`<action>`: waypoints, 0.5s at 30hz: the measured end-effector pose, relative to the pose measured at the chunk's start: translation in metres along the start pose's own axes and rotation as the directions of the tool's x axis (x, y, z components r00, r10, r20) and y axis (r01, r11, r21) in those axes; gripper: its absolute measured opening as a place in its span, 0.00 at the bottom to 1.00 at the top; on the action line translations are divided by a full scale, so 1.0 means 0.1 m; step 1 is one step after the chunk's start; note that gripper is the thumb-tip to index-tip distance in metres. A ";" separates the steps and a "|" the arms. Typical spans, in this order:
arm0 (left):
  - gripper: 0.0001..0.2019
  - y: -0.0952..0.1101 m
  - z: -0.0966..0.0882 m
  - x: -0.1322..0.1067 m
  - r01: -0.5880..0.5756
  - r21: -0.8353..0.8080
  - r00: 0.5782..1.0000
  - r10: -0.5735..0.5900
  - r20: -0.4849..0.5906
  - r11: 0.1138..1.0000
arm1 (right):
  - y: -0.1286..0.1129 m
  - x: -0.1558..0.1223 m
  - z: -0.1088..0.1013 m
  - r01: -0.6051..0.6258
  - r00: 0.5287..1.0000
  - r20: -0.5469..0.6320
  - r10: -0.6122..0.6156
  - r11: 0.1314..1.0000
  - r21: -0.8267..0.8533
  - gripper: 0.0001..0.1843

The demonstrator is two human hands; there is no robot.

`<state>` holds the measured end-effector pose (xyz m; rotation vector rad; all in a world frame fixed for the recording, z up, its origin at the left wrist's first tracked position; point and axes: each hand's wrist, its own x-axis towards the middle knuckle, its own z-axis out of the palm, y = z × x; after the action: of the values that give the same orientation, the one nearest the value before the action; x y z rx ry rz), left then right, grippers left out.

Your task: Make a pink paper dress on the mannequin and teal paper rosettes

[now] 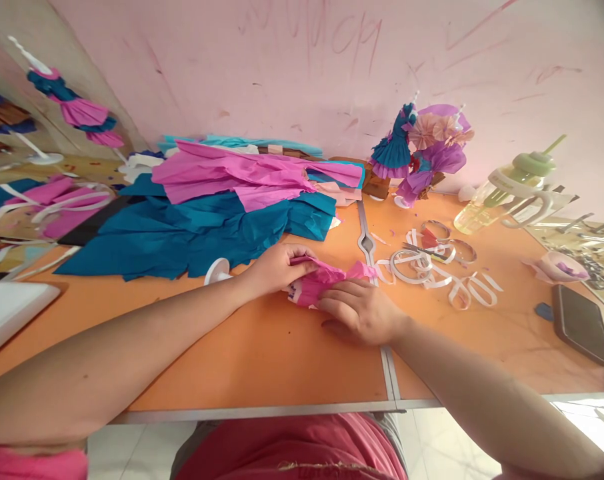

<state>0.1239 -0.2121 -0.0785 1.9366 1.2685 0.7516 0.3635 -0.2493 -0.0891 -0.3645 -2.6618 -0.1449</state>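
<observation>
My left hand (277, 270) is closed, thumb and fingers pinching the upper edge of a small piece of gathered pink crepe paper (309, 291). Over the right part of that same paper bends my right hand (365, 312), its fingers curled on it. A pink end of the paper sticks out past the right fingertips. Just behind my left wrist a white round stand base (217, 271) shows; whether it joins the pink paper is hidden by my hand and forearm. Large teal crepe paper sheets (197, 233) lie behind my hands, with pink crepe paper (232, 173) on top.
White ribbon strips (475, 290), scissors (425, 251) and tape rings (463, 251) lie to the right. Beyond them stand a bottle (507, 190) and a phone (582, 325). Paper dresses on stands (395, 147) are at the back. A white device (15, 310) sits at left.
</observation>
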 end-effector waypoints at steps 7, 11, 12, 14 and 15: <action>0.22 -0.04 -0.03 0.00 -0.132 -0.044 0.975 0.138 0.174 0.990 | 0.01 -0.02 0.01 -0.042 0.999 0.017 0.042 0.999 0.029 0.15; 0.23 -0.13 -0.03 0.04 -0.075 -0.003 0.972 0.074 0.221 0.997 | -0.02 -0.02 -0.04 -0.030 0.999 -0.027 0.031 0.999 0.024 0.23; 0.23 -0.14 -0.03 0.05 -0.066 0.002 0.972 0.064 0.226 0.998 | -0.04 -0.02 -0.07 -0.017 0.999 -0.050 0.016 1.000 -0.024 0.24; 0.23 -0.17 -0.04 0.09 -0.049 -0.005 0.971 0.049 0.233 0.999 | -0.09 -0.03 -0.11 0.020 0.996 -0.081 -0.034 0.985 -0.170 0.24; 0.24 -0.19 -0.04 0.10 -0.039 -0.011 0.971 0.040 0.235 0.999 | -0.12 -0.03 -0.12 0.038 0.994 -0.087 -0.062 0.967 -0.253 0.22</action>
<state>0.1145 -0.1965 -0.0900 1.9846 1.0846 0.5252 0.3682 -0.2631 -0.0805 -0.3603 -2.5642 -0.5060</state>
